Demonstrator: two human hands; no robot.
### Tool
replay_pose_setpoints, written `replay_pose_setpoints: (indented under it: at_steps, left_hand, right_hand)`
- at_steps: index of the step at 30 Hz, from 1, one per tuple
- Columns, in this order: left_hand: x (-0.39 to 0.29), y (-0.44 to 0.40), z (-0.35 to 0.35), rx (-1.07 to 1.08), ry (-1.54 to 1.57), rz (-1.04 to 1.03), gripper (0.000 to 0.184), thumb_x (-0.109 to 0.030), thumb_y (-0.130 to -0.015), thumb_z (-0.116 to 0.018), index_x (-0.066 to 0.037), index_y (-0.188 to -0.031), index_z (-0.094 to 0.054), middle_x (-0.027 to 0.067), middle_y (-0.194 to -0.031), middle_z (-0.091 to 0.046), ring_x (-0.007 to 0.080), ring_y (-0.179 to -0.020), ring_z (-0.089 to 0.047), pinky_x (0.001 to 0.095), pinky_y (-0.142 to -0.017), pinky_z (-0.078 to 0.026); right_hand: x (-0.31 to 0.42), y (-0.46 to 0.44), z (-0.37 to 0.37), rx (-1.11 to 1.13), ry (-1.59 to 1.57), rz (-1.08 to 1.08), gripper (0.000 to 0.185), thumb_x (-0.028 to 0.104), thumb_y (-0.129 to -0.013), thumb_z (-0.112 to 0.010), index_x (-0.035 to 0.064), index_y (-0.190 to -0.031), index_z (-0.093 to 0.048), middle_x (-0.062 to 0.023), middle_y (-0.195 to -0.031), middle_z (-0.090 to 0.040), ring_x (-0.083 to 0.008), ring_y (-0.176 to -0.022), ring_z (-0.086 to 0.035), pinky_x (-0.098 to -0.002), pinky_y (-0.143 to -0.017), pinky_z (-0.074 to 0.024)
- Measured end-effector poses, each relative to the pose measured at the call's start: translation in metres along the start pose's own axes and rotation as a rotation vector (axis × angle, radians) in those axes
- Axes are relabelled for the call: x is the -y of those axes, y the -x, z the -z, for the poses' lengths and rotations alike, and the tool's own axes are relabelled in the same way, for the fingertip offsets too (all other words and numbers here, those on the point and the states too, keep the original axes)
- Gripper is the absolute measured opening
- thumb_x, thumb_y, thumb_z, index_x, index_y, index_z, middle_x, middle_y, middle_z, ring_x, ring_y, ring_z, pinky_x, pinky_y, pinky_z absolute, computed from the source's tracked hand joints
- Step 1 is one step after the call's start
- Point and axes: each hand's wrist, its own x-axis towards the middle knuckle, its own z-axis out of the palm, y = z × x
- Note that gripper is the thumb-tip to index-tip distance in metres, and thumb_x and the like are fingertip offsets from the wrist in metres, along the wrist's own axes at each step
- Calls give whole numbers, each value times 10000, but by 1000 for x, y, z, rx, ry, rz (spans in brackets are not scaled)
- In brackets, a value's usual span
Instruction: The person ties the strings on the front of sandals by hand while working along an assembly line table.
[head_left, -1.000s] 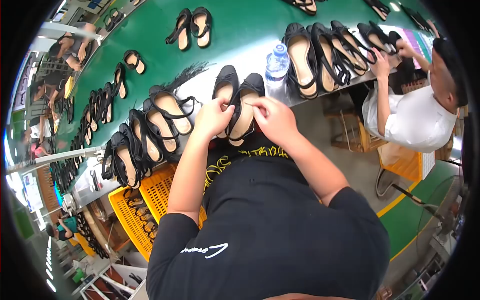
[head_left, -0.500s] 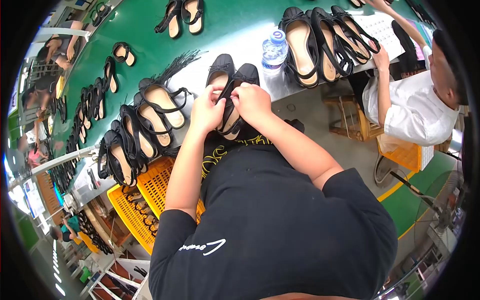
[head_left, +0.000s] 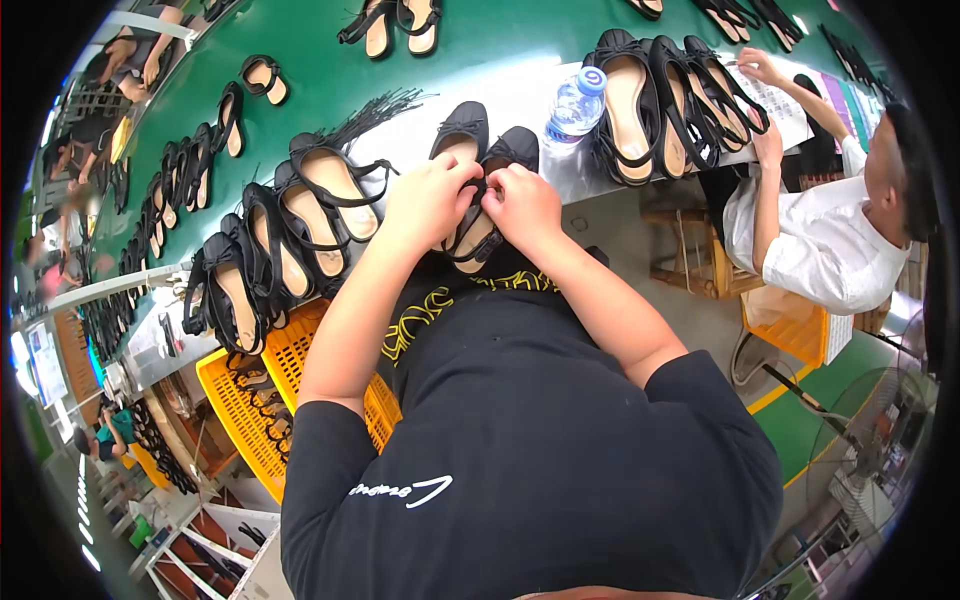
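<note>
A pair of black ballet-style flats with bows and thin straps lies at the table edge in front of me. My left hand [head_left: 432, 200] covers part of the left flat [head_left: 462, 132], its fingers pinched on a black shoe strap [head_left: 470, 212]. Close beside it, my right hand [head_left: 522, 205] pinches at the same strap, over the right flat [head_left: 514, 148]. The fingertips hide exactly what part is gripped. More black strappy flats [head_left: 340, 185] stand in a row to the left of my hands.
A water bottle [head_left: 577, 106] stands right of my hands, beside several more flats [head_left: 628, 110]. Loose black straps [head_left: 375, 115] lie on the green table [head_left: 330, 50]. Yellow crates [head_left: 245, 415] sit below left. A co-worker in a white shirt [head_left: 815, 235] sits at the right.
The view has shifted, so the bottle and flats appear farther right. My left hand has turned more over the left flat, and its fingertips are closer to my right hand's.
</note>
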Motion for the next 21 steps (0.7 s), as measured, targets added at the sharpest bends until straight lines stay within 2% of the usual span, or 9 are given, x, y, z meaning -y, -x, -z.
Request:
replay_pose_setpoints:
  at_steps: [5,7,9,11,13,14,15,17,21]
  left_hand:
    - [3,-11,-11,98,-121,-41,245,-283,-933,-730,-239,-1161,-807,91,-1035,-712,330,-987,-740,483,-825,-627]
    - [-2,-18,-11,177,-69,5,230,-216,-908,-721,-181,-1116,-813,121,-1072,-727,347,-1032,-731,486,-886,-611]
    - [10,-12,-28,53,-61,-26,258,-288,-919,-741,-235,-1163,-805,95,-1020,-723,336,-1028,-736,474,-844,-629]
    - [10,-11,-22,50,11,-38,317,-254,-902,-757,-193,-1213,-771,104,-1072,-755,340,-1018,-755,468,-844,-632]
    - [10,-5,-21,-145,176,-48,402,-208,-898,-756,-153,-1294,-704,116,-1127,-785,343,-998,-779,464,-835,-635]
    - [11,-4,-18,-43,228,49,442,-190,-910,-742,-138,-1338,-643,128,-1123,-804,349,-985,-792,461,-820,-635]
    - [12,-3,-13,-26,253,60,419,-192,-927,-730,-139,-1329,-625,128,-1056,-810,357,-966,-791,467,-816,-631]
    - [17,-3,-15,-13,231,51,413,-194,-929,-728,-146,-1322,-611,133,-1042,-810,363,-948,-790,481,-812,-624]
    - [17,-7,-14,50,238,120,332,-221,-926,-687,-151,-1250,-668,121,-1067,-789,363,-950,-771,510,-810,-605]
  right_hand:
    - [0,2,5,18,-13,-8,125,242,-931,-728,121,-959,-717,-107,-983,-709,-366,-939,-721,-523,-772,-581]
    - [-3,3,-1,-48,7,46,132,246,-961,-722,140,-1025,-768,-99,-1002,-724,-360,-961,-727,-503,-803,-588]
    - [3,2,4,-10,0,21,129,240,-969,-718,143,-1032,-774,-101,-1028,-735,-364,-982,-731,-501,-826,-596]
    - [7,0,7,42,25,-13,125,228,-945,-747,133,-1010,-795,-112,-958,-732,-364,-954,-736,-498,-809,-591]
    - [13,-1,9,1,4,2,156,220,-928,-767,118,-1038,-808,-115,-967,-745,-362,-936,-738,-494,-802,-589]
    - [15,-2,9,11,21,16,163,218,-928,-769,114,-1047,-810,-114,-972,-749,-360,-941,-739,-491,-803,-589]
    - [18,-2,11,22,39,22,170,216,-928,-770,111,-1055,-812,-114,-977,-752,-359,-946,-739,-488,-805,-589]
    - [18,-3,5,17,61,37,142,206,-924,-772,107,-1021,-804,-103,-968,-751,-355,-939,-736,-484,-803,-589]
    - [14,-4,-6,-34,96,136,99,206,-926,-757,113,-958,-774,-87,-945,-734,-349,-906,-729,-489,-782,-584]
